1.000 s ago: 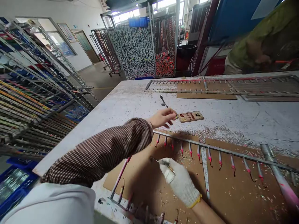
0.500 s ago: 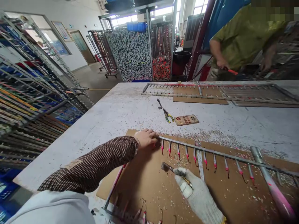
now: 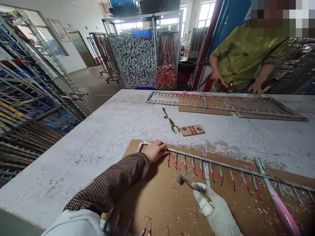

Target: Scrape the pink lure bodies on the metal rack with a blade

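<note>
A metal frame (image 3: pixel 228 166) with a row of pink-tipped hooks lies over brown cardboard (image 3: pixel 157 193) on the white table. My bare left hand (image 3: pixel 155 150) is closed round the frame's far bar, near its left corner, by the first hooks. In my gloved right hand (image 3: pixel 211 203) is a small metal tool (image 3: pixel 186 181) with a rounded dark head, held above the cardboard and below the hooks. The tool's head touches no hook. More hooks show at the bottom edge, partly cut off.
Pliers (image 3: pixel 173 125) and a printed tag (image 3: pixel 192 130) lie past the cardboard. Another frame (image 3: pixel 216 106) is on the table's far side, where a person in a green shirt (image 3: pixel 242 59) stands. Racks (image 3: pixel 34 78) fill the left. Small chips litter the table.
The view has shifted a little. My right hand and its tool have moved slightly right relative to the cardboard. My left hand stays on the bar. The person opposite has moved both hands.
</note>
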A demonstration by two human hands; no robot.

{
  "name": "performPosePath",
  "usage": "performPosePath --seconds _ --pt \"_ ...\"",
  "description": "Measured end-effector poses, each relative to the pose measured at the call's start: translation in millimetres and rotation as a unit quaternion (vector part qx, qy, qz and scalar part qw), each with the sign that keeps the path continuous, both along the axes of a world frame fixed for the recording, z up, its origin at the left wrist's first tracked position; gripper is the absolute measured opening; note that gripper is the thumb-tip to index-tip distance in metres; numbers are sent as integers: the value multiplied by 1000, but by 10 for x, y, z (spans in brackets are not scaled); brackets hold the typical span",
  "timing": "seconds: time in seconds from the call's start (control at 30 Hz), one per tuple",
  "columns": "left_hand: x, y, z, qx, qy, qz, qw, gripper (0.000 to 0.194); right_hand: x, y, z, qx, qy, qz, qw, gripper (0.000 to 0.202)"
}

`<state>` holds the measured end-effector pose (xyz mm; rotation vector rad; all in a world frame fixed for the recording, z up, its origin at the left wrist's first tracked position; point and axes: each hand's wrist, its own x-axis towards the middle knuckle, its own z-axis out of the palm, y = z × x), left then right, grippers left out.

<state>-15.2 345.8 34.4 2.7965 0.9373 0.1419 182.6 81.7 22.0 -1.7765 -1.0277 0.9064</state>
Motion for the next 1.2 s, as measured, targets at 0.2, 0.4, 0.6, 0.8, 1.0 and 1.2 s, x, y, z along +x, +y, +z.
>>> performPosePath --seconds 0.2,0.4,0.6,0.8,1.0,1.2 --pt "105 -61 -132 -22 -69 97 993 23 11 202 59 13 2 -20 1000 58" --pt "166 -144 -148 -14 -68 128 989 24 -30 609 120 67 -165 23 984 51" --pt "181 -210 -148 7 -71 119 990 25 -106 1054 168 78 -298 95 947 47" --pt "252 -248 -237 44 -69 138 987 27 -51 1201 164 55 -374 140 915 44" --pt "257 -278 -200 55 -67 134 987 20 4 1167 146 8 -418 156 895 45" --pt "198 -254 -236 64 -66 97 991 17 -16 1178 156 0 -417 147 897 44"
